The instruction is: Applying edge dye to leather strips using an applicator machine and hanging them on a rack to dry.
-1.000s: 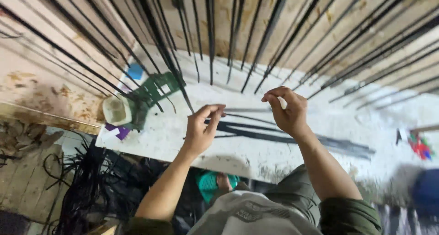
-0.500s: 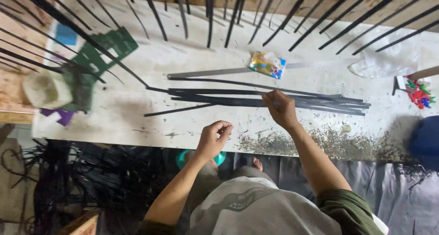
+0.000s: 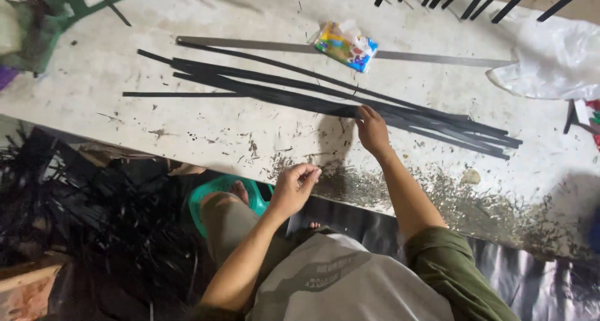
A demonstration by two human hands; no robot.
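Head view shows your right hand pressing open fingers on the black strips mid-worktop, your left hand loosely curled, empty, at the near edge.

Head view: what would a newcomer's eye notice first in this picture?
First, the bundle of long black strips lying across the pale table, with the right hand resting on it. Then the colourful small packet on a long grey metal bar behind the strips. The left hand hangs at the table's near edge, fingers pinched.
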